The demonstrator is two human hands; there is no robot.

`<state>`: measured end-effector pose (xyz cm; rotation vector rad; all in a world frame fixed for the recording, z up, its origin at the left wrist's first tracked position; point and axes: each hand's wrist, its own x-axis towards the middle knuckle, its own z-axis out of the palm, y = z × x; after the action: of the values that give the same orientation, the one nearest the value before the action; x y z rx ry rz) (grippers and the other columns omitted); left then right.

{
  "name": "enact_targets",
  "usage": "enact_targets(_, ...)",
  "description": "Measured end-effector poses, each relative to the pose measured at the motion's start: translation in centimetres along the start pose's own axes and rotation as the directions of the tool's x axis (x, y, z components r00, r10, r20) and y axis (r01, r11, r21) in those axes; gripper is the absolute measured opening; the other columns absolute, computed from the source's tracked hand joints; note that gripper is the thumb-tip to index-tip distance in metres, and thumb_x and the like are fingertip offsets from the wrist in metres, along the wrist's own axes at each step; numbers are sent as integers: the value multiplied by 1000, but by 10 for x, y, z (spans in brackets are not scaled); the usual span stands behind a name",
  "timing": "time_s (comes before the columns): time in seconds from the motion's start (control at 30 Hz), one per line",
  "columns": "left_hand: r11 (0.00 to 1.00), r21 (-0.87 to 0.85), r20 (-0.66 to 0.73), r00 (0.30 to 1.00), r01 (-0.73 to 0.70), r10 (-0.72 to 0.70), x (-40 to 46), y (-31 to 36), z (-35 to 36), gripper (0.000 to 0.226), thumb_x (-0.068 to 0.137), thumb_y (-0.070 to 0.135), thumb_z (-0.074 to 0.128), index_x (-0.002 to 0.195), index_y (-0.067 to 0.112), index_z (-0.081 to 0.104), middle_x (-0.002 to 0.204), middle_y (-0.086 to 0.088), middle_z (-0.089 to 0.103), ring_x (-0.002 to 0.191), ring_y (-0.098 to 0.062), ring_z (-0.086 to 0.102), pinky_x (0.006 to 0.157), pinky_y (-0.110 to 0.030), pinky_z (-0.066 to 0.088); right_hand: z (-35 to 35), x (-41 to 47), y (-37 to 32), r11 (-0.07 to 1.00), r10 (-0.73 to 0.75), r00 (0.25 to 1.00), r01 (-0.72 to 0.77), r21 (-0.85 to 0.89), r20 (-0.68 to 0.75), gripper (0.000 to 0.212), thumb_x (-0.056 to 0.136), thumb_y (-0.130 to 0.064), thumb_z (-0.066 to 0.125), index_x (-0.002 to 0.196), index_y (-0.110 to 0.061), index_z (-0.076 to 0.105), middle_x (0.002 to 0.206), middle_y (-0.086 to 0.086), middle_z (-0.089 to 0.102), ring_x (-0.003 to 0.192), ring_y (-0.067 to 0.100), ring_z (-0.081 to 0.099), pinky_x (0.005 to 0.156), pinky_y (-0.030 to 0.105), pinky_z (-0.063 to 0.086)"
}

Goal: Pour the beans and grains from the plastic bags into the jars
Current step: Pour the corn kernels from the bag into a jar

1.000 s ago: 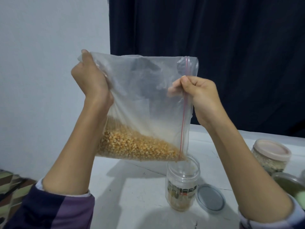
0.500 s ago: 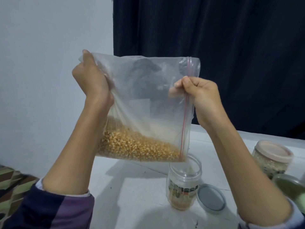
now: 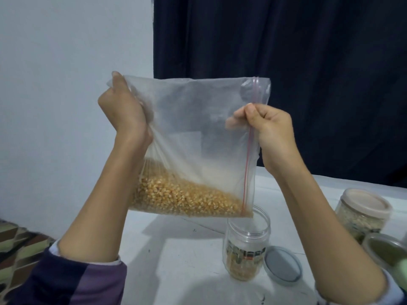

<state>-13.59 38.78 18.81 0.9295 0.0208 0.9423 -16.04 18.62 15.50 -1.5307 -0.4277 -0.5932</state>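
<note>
A clear zip-lock plastic bag (image 3: 193,128) hangs sideways in the air, its red zip strip running down the right side. Yellow corn kernels (image 3: 182,199) lie along its lower edge. My left hand (image 3: 123,111) grips the bag's upper left corner. My right hand (image 3: 268,128) pinches the bag at the zip strip. Below the bag's lower right corner stands an open clear jar (image 3: 246,245) with some kernels at its bottom. Its grey lid (image 3: 283,265) lies flat beside it on the right.
A white table (image 3: 176,249) carries everything. At the right stand a closed jar with a beige lid (image 3: 363,212) holding pale grains and a jar with green contents (image 3: 383,249). A dark curtain hangs behind; a patterned cloth (image 3: 19,241) lies at lower left.
The bag sits slightly lower and tilts so the kernels slope down toward the zip corner. Both hands keep the same grip.
</note>
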Motion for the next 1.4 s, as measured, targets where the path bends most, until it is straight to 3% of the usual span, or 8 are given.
enact_targets(0.23,1000,-19,8,1000,5,-5,-1,-1,1,45,99,22,45,57,20,31,39,15,35,44,-7,38,54,-23,37,2,-1,0,1000,6,999,-6,7,-34,27,98,-11,50,79,-13,69,67,-6,72,77,6,70,82,14,50)
enact_targets(0.3,999,-45,14,1000,17,-17,-3,-2,2,44,100,21,44,58,19,30,37,15,34,40,-5,37,49,-21,36,2,-1,2,1000,-8,997,9,13,-75,27,99,-11,50,79,-15,69,67,-6,72,80,7,70,81,10,48)
enact_targets(0.43,1000,-24,1,1000,2,-2,-5,-5,0,45,99,22,45,57,19,29,37,16,32,41,-5,35,50,-21,33,3,-4,4,1000,-10,998,11,25,-56,28,99,-11,49,80,-12,69,66,-4,72,76,7,70,81,9,48)
enact_targets(0.53,998,-53,24,999,24,-22,-7,-5,1,45,101,21,43,58,17,30,35,15,33,35,-3,35,42,-18,33,2,-3,6,999,-8,996,12,37,-85,28,99,-11,48,80,-12,68,65,-5,71,75,6,70,80,8,47)
enact_targets(0.67,999,-49,21,1000,15,-14,-1,-7,2,45,99,23,45,57,18,31,43,13,34,43,-8,36,53,-25,35,5,-1,7,999,0,996,5,54,-94,28,99,-12,48,80,-11,68,64,-5,71,73,5,70,82,8,48)
enact_targets(1.23,996,-86,17,1000,17,-16,6,-17,5,45,98,22,46,57,20,29,43,14,32,46,-9,35,54,-25,36,8,3,19,996,-59,992,66,53,-111,28,99,-10,48,80,-10,68,65,-6,70,70,3,68,74,5,45)
enact_targets(1.3,998,-60,12,1000,18,-17,5,-19,6,45,98,23,46,56,20,29,45,11,32,46,-11,34,53,-25,35,7,3,18,998,-44,997,46,51,-57,27,99,-10,49,81,-8,68,64,-5,71,70,5,69,75,7,46)
enact_targets(1.4,996,-82,12,1000,29,-28,5,-22,5,43,99,22,46,58,20,29,44,13,32,45,-8,34,52,-24,35,4,4,21,998,-49,994,54,41,-98,27,98,-10,50,79,-12,69,64,-6,71,71,5,69,80,8,47)
